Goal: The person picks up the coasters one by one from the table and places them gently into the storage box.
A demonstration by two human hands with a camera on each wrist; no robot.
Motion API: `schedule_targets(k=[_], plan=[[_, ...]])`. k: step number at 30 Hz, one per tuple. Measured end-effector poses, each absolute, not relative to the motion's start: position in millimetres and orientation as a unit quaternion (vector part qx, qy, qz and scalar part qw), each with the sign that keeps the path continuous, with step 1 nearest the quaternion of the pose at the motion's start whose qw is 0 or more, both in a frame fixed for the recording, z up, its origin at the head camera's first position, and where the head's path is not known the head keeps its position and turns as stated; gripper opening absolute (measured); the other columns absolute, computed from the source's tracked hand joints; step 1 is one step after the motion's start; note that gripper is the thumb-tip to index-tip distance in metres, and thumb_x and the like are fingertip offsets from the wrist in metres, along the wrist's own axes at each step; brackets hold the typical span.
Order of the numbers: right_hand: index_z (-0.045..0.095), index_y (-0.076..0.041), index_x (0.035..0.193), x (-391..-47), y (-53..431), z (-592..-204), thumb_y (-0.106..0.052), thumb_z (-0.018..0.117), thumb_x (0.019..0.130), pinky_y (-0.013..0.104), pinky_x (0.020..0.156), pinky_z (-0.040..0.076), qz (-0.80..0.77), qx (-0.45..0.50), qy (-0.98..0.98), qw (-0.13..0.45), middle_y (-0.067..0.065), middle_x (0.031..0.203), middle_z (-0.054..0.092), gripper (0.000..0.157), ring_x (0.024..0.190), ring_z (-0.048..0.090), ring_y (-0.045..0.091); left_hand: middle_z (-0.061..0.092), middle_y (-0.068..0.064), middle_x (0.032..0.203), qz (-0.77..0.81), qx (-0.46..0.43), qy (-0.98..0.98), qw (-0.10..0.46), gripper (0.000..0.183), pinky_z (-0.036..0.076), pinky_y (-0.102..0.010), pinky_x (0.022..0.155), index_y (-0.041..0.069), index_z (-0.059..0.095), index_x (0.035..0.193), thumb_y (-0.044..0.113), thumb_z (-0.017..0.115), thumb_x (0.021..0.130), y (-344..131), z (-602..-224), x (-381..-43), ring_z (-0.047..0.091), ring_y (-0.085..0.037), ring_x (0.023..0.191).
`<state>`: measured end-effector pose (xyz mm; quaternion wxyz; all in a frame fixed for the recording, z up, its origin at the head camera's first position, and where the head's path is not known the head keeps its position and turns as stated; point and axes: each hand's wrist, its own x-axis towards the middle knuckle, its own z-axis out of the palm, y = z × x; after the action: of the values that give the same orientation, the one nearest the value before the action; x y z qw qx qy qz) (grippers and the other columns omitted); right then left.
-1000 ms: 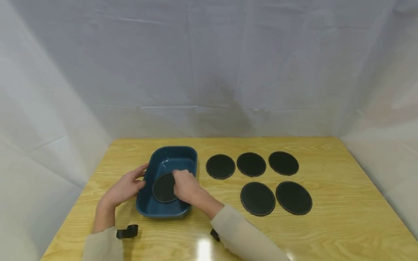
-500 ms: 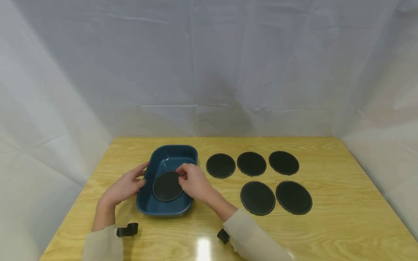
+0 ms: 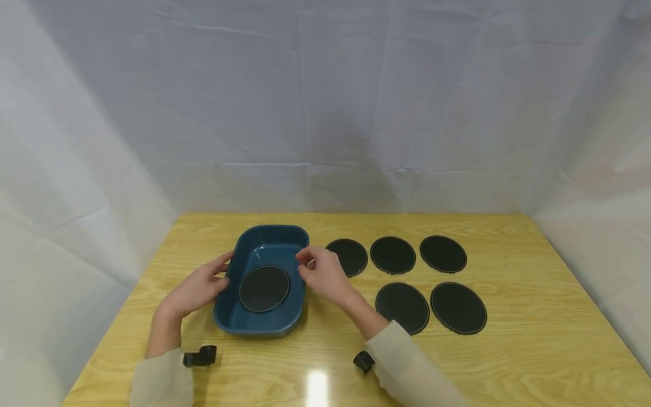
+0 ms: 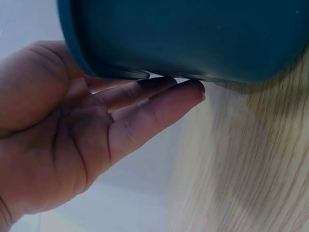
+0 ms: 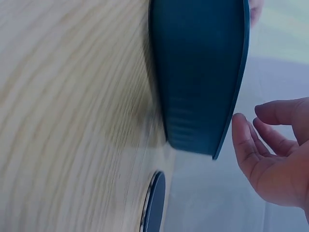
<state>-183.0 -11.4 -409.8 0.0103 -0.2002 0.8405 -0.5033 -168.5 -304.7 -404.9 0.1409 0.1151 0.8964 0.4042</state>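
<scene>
A dark blue rectangular basin (image 3: 261, 328) sits on the left of the table in the head view. One round black coaster (image 3: 264, 289) with a stitched-looking edge lies flat inside it. My left hand (image 3: 198, 288) touches the basin's left side. In the left wrist view its fingers (image 4: 154, 113) lie fairly straight along the outer wall. My right hand (image 3: 325, 274) hovers over the basin's right rim, fingers loosely bent and holding nothing. In the right wrist view a gap shows between its thumb and fingertips, just beside the rim.
Several more black coasters lie in two rows right of the basin, among them a far-right coaster (image 3: 443, 254) and a near-right coaster (image 3: 459, 308). My right hand partly covers the leftmost coaster (image 3: 351, 256). White sheeting (image 3: 356, 113) encloses the wooden table (image 3: 534, 339).
My right hand has let go of the coaster inside the basin and moved right to the rim. The left hand stays at the basin's side.
</scene>
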Motion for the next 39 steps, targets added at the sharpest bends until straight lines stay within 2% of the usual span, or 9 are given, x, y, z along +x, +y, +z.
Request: schedule_targets(k=[7, 13, 19, 29, 39], plan=[[0.069, -0.002, 0.112, -196.4, 7.5, -415.4, -0.004, 0.065, 0.090, 0.036, 0.077, 0.054, -0.482, -0.154, 0.862, 0.005, 0.011, 0.103, 0.068, 0.022, 0.087, 0.065, 0.023, 0.033, -0.039, 0.148, 0.408, 0.115, 0.893, 0.150, 0.065, 0.051, -0.036, 0.064, 0.000, 0.017, 0.158, 0.004, 0.045, 0.100, -302.5, -402.5, -169.5, 0.057, -0.037, 0.110], [0.067, 0.000, 0.115, -208.0, 25.2, -425.5, -0.004, 0.067, 0.088, 0.045, 0.087, 0.052, -0.451, -0.123, 0.884, 0.009, 0.016, 0.110, 0.067, 0.027, 0.104, 0.063, 0.030, 0.034, -0.040, 0.147, 0.404, 0.121, 0.894, 0.150, 0.065, 0.052, -0.035, 0.066, -0.003, 0.016, 0.157, 0.005, 0.046, 0.100, -301.3, -402.1, -168.3, 0.057, -0.042, 0.113], [0.063, -0.001, 0.124, -216.8, 37.7, -432.5, -0.008, 0.070, 0.091, 0.048, 0.094, 0.049, -0.414, -0.098, 0.904, 0.037, 0.017, 0.124, 0.063, 0.034, 0.117, 0.059, 0.034, 0.034, -0.038, 0.148, 0.393, 0.117, 0.900, 0.148, 0.063, 0.053, -0.033, 0.070, -0.002, 0.018, 0.157, 0.006, 0.045, 0.101, -301.3, -402.7, -168.5, 0.051, -0.047, 0.124], [0.056, -0.008, 0.135, -221.3, 41.6, -436.8, -0.021, 0.075, 0.089, 0.049, 0.079, 0.050, -0.340, -0.049, 0.937, 0.068, 0.025, 0.142, 0.042, 0.052, 0.103, 0.060, 0.036, 0.033, -0.038, 0.149, 0.391, 0.124, 0.901, 0.139, 0.063, 0.050, -0.034, 0.067, -0.003, 0.018, 0.157, 0.004, 0.043, 0.100, -301.6, -401.7, -164.9, 0.050, -0.047, 0.124], [0.052, -0.006, 0.137, -226.6, 40.7, -444.9, -0.017, 0.078, 0.086, 0.045, 0.077, 0.050, -0.348, -0.041, 0.933, 0.084, 0.027, 0.143, 0.038, 0.059, 0.101, 0.059, 0.037, 0.031, -0.037, 0.151, 0.394, 0.124, 0.900, 0.140, 0.062, 0.050, -0.035, 0.073, -0.002, 0.017, 0.157, 0.003, 0.042, 0.100, -303.0, -401.6, -163.8, 0.043, -0.052, 0.130]])
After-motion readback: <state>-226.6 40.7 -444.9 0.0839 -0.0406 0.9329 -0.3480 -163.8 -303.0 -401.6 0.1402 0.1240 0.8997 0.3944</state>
